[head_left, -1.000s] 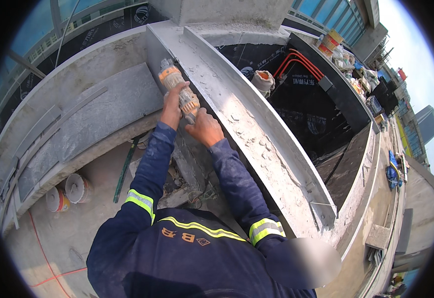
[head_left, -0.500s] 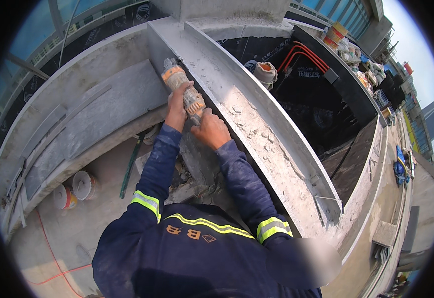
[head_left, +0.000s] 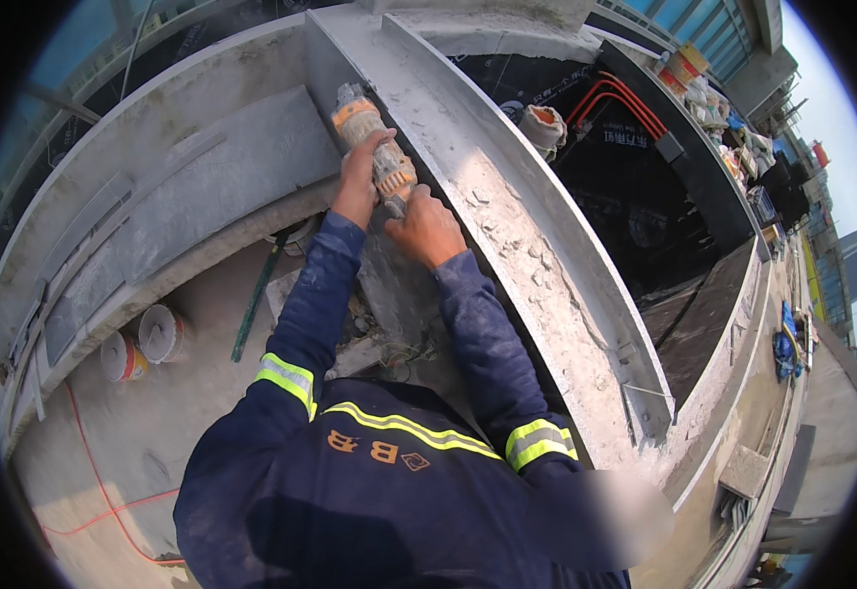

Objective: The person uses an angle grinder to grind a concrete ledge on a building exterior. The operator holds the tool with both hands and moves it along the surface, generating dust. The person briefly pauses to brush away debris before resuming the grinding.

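A dust-coated grinder [head_left: 374, 147] with orange bands is held against the inner face of a long concrete beam [head_left: 507, 216] on a rooftop site, seen from above. The left hand [head_left: 358, 182] is clenched around the tool's body, while the right hand [head_left: 426, 228] is closed low on its near end, just beside the beam's edge; the working tip is hidden behind the hands and cannot be made out. Both forearms, in dusty blue sleeves [head_left: 311, 304] with reflective bands, are stretched forward from the lower edge. To the left, two small pails [head_left: 144, 344] are set on the slab near a curved parapet [head_left: 134, 196], a green rod [head_left: 255, 299] lies between them and the arms, and a red cable [head_left: 95, 471] trails across the floor. Red pipes [head_left: 624, 98] are seen on the dark roof beyond the beam. For the step to be done well, it is judged that the tool should be kept firmly braced by both hands, pressed evenly and squarely to the concrete, and guided steadily along the face, with the sleeves held away from the working end.
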A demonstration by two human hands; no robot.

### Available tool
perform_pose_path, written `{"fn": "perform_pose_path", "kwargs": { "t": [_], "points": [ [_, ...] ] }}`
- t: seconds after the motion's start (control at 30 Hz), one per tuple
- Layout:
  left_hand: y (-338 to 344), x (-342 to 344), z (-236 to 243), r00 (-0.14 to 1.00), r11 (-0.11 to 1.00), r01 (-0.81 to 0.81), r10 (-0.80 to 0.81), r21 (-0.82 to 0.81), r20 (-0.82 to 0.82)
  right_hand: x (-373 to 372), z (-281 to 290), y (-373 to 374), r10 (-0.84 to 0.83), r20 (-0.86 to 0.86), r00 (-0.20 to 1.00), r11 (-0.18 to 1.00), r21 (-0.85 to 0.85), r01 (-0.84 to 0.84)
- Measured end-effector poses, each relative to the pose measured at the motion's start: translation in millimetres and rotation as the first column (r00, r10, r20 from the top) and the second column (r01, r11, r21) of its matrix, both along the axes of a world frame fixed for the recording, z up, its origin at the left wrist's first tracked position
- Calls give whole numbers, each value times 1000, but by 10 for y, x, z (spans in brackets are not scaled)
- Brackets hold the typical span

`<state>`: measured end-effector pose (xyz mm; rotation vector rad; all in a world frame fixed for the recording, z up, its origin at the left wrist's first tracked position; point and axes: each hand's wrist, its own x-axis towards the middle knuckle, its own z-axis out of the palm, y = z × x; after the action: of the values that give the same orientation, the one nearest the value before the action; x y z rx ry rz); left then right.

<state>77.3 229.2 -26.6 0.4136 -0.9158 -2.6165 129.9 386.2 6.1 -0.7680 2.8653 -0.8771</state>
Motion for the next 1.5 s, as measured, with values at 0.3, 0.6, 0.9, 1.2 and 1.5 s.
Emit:
{"fn": "perform_pose_path", "kwargs": {
  "t": [0.3,0.6,0.9,1.2,1.5],
  "points": [
    [-17,-47,-29,1000,997,21,-22,70,4,14,61,14,-6,17,1000,999,43,5],
    [25,33,5,1000,1000,19,-18,-6,24,94,162,101,39,25,999,997,62,-40],
    [-63,-69,-117,999,999,28,-29,19,38,66,122,47,35,25,999,998,45,-36],
    [-24,-14,-34,999,999,32,-32,2,26,56,143,56,27,45,999,998,49,-30],
    [84,107,32,1000,999,21,-20,49,-18,128,148,155,43,21,999,997,63,-44]
  ]
}}
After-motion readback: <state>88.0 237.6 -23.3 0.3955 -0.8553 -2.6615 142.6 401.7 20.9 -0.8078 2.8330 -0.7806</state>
